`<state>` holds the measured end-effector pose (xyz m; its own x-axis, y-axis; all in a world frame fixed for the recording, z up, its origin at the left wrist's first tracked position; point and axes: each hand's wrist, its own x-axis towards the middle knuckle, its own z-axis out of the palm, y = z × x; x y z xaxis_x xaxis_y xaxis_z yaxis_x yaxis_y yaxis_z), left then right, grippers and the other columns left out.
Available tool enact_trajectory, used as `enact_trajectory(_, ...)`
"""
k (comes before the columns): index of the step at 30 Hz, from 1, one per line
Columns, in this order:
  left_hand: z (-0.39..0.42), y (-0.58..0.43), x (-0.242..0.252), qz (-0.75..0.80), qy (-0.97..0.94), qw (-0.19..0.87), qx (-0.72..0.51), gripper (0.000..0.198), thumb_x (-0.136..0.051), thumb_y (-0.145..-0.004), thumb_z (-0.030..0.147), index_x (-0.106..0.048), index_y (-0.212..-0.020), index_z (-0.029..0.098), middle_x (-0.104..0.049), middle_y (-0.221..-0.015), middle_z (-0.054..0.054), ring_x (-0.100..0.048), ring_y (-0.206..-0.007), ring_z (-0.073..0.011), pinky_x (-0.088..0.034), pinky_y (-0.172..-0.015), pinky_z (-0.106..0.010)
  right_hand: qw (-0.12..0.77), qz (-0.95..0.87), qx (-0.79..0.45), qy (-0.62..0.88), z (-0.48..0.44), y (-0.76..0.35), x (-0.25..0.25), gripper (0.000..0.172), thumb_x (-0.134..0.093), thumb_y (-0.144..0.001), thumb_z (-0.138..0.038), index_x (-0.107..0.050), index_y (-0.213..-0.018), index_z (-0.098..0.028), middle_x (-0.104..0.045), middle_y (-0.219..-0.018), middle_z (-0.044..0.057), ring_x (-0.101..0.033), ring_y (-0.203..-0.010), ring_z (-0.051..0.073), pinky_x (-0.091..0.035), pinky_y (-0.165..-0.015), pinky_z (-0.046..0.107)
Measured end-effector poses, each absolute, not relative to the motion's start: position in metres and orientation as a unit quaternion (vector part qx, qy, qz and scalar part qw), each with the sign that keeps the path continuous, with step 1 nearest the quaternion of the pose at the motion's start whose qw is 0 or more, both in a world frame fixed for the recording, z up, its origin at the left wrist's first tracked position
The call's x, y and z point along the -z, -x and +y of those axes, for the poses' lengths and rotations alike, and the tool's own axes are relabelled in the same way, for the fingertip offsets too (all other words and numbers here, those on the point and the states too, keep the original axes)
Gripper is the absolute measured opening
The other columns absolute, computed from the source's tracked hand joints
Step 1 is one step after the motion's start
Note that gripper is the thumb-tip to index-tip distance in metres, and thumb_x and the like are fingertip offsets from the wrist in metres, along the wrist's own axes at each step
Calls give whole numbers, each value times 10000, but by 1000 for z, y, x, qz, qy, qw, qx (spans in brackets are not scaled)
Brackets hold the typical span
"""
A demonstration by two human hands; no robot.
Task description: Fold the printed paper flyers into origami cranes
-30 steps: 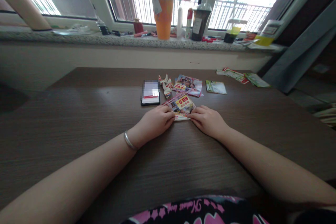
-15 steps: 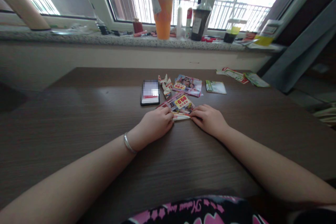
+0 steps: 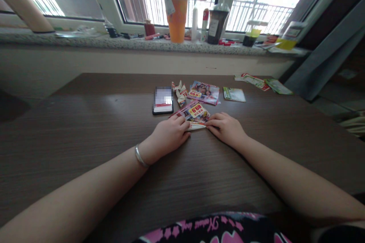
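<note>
My arms are bare from the bottom edge of the view up to the wrists, with no sleeves showing. On my left wrist I wear a thin, plain silver bangle (image 3: 140,156). My left hand (image 3: 169,135) and right hand (image 3: 227,129) carry no rings that I can make out. My top (image 3: 216,229) is black with bright pink lettering and pink-and-white shapes.

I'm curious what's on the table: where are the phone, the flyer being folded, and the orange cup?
phone (image 3: 163,105): head view, lower screen.
folded flyer (image 3: 196,111): head view, yellow price patch.
orange cup (image 3: 177,15): head view, cup's side.
</note>
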<state>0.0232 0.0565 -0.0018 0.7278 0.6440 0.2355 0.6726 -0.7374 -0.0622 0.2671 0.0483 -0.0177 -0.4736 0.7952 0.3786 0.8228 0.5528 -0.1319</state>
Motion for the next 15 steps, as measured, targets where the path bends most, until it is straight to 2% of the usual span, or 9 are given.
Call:
enact_trajectory(4, 55, -22, 3, -353, 927, 69, 104, 328, -493, -929, 356, -553, -1229, 239, -581, -1084, -102, -523, -1049, -253, -474, -915, -396, 204, -858, 26, 471, 51, -268, 20, 220, -543, -923, -342, -743, -985, -276, -688, -1005, 55, -588, -941, 208, -483, -831, 354)
enact_trajectory(10, 54, -22, 0, -364, 924, 56, 100, 268, -512, -917, 356, -610, -1130, 226, -576, -1084, -110, -517, -1065, -268, -473, -920, -420, 210, -865, -13, 456, 51, -266, 19, 217, -538, -922, -297, -716, -1041, -259, -686, -1013, 55, -591, -963, 208, -480, -848, 355)
enact_trajectory(15, 55, -23, 2, -366, 923, 52, 103, 242, -516, -910, 325, -628, -1089, 207, -585, -1070, -108, -517, -1073, -263, -472, -933, -407, 218, -872, -13, 438, 48, -265, 16, 182, -540, -913, -236, -706, -988, -235, -691, -1014, 56, -599, -970, 200, -475, -864, 345)
